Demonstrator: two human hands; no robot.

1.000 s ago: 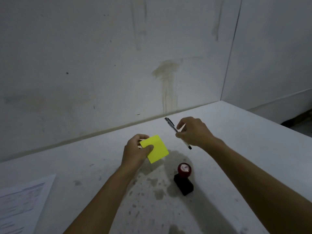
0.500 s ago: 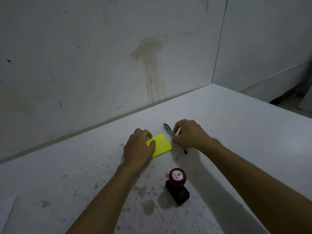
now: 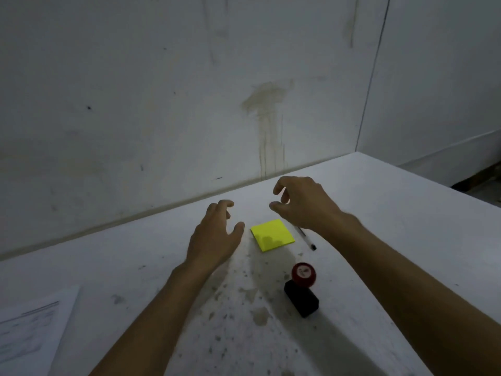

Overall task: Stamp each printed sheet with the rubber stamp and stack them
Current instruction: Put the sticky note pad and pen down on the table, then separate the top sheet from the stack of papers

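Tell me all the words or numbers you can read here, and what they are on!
None can be read.
Rubber stamp: the pale label on its red knob is too blurred to read.
Printed sheet: it has lines of print, too small and blurred to read.
Yellow sticky pad: no writing shows.
Pen: no readable marking.

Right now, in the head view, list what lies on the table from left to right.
Printed sheet → yellow sticky pad → pen. The rubber stamp stands nearer, overlapping the pad and pen in line, so it is left out.
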